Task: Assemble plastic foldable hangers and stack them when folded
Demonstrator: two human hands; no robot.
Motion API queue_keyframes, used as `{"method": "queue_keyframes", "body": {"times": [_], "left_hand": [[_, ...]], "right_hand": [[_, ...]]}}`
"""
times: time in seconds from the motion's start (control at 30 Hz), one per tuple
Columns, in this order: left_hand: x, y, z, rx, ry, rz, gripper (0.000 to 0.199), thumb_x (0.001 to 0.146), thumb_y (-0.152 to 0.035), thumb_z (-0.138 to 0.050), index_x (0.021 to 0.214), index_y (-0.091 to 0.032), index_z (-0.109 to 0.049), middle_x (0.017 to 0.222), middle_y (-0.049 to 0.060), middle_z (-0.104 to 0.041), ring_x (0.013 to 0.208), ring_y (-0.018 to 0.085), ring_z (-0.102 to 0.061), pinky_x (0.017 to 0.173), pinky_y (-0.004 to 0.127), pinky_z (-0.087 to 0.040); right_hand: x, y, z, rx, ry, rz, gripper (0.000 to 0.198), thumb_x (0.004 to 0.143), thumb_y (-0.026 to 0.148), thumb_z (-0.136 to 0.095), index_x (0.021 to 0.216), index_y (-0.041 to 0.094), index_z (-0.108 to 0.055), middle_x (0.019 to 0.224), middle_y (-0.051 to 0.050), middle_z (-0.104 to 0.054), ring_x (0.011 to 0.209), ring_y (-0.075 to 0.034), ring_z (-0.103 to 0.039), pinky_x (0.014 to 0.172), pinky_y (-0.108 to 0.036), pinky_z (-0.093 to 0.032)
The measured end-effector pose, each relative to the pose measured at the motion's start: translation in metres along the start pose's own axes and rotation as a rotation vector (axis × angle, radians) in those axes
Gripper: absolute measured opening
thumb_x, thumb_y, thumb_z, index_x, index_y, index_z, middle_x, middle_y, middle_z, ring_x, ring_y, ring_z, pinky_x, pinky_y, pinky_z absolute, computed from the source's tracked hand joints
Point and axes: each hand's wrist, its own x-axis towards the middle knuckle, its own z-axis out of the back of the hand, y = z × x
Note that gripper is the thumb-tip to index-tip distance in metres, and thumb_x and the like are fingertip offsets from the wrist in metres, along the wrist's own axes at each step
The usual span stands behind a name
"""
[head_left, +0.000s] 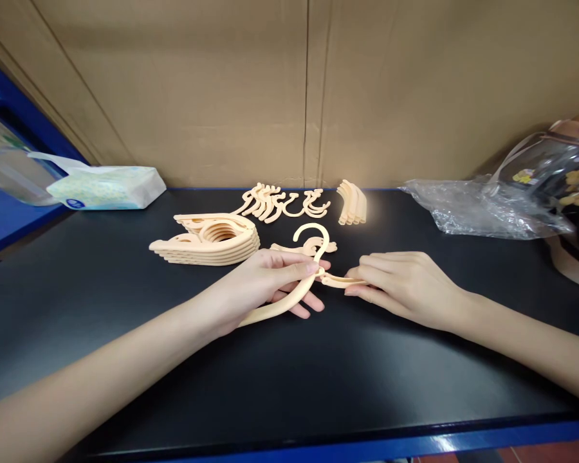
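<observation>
My left hand (282, 276) pinches a cream plastic hanger (294, 297) near the base of its hook, which curls upward. One arm of the hanger slants down across the left palm. My right hand (395, 286) is closed on a slim cream hanger arm (340, 281); its inner end meets the hook's base, though I cannot tell whether the two are joined. Just behind the left hand lie some cream hanger pieces (313, 245), partly hidden. To the left stands a neat stack of cream hanger parts (212, 241).
At the back of the black table (289, 386) lie several loose hooks (263, 200) and a bundle of curved pieces (352, 202). A tissue pack (110, 186) sits back left. Clear plastic wrap (477, 209) and a transparent bag (540, 167) are at right. Cardboard (188, 96) forms the back wall.
</observation>
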Motion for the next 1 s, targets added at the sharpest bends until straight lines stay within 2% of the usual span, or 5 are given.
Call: {"method": "queue_keyframes", "body": {"times": [0.13,0.27,0.43,0.77,1.0], "left_hand": [[-0.0004,-0.001,0.0007,-0.008,0.003,0.0,0.022,0.088,-0.033,-0.064,0.101,-0.017,-0.073,0.091,0.006,-0.073,0.073,0.015,-0.071,0.062,0.021,-0.06],[0.0008,0.0,0.0018,-0.014,0.023,0.005,0.021,0.087,-0.033,-0.065,0.1,-0.019,-0.073,0.097,0.006,-0.073,0.073,0.015,-0.071,0.063,0.022,-0.06],[0.0008,0.0016,0.0015,-0.02,0.029,0.012,0.017,0.086,-0.03,-0.067,0.096,-0.018,-0.073,0.09,0.005,-0.073,0.078,0.016,-0.071,0.063,0.022,-0.06],[0.002,0.0002,0.0008,0.051,0.071,-0.036,0.013,0.083,-0.028,-0.07,0.087,-0.016,-0.073,0.093,0.005,-0.07,0.085,0.015,-0.07,0.068,0.022,-0.06],[0.0014,0.0025,-0.0015,0.058,0.047,-0.064,0.011,0.082,-0.024,-0.07,0.084,-0.013,-0.071,0.084,0.003,-0.07,0.077,0.013,-0.07,0.068,0.022,-0.059]], "right_hand": [[-0.0009,0.0001,0.0007,-0.003,0.01,-0.022,0.033,0.1,0.036,-0.038,0.089,0.018,-0.064,0.07,0.0,-0.063,0.059,-0.011,-0.058,0.054,-0.024,-0.038],[-0.0012,-0.0003,0.0002,-0.017,0.011,-0.032,0.033,0.1,0.035,-0.038,0.09,0.019,-0.064,0.071,0.0,-0.065,0.06,-0.011,-0.059,0.056,-0.025,-0.039],[-0.0007,0.0016,-0.0002,-0.099,-0.03,0.001,0.033,0.1,0.036,-0.04,0.085,0.019,-0.064,0.066,0.001,-0.062,0.059,-0.012,-0.056,0.056,-0.026,-0.038],[-0.0003,0.0052,0.0002,-0.16,-0.079,0.04,0.035,0.098,0.039,-0.044,0.075,0.018,-0.06,0.061,0.002,-0.057,0.055,-0.011,-0.052,0.053,-0.026,-0.036],[-0.0014,0.0082,-0.0003,-0.181,-0.113,0.078,0.038,0.098,0.038,-0.044,0.069,0.019,-0.06,0.056,0.004,-0.056,0.049,-0.009,-0.049,0.051,-0.025,-0.034]]}}
